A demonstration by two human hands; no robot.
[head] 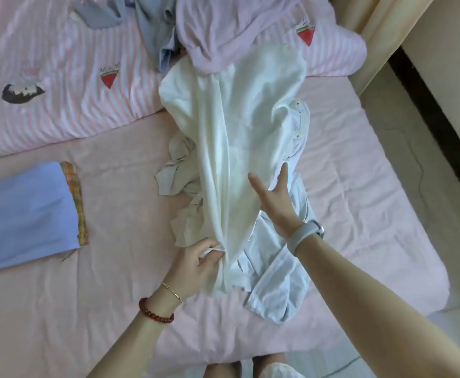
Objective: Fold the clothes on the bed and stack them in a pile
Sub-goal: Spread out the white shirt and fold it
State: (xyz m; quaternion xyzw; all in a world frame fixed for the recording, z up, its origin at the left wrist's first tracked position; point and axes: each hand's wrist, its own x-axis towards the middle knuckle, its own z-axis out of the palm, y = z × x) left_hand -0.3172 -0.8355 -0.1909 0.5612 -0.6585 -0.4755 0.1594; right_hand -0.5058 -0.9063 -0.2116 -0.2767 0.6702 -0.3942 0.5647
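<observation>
Cream garment (237,137) stretched long across the middle of the bed (359,186), long axis running from the near edge away toward the far heap, slightly tilted right at the far end. Near end bunched into a narrow neck right at the left hand (199,261); far end draped over a lilac garment (223,28) and the striped quilt (59,91). Lying over a crumpled beige piece (177,170) on its left and a pale blue-white shirt (272,268) on its right and near side.

Left hand nearer to the gathered end, fingers curled and pinching that bunched cloth. Right hand (275,197) farther along, on the right edge of the cream cloth, fingers straight and spread, thumb apart, gripping nothing; whether touching the fabric or just above, hard to tell.

Already folded: light blue piece (24,214) atop a plaid one (77,203), well apart at the left. Probably next: spreading the cream garment flat before folding.
</observation>
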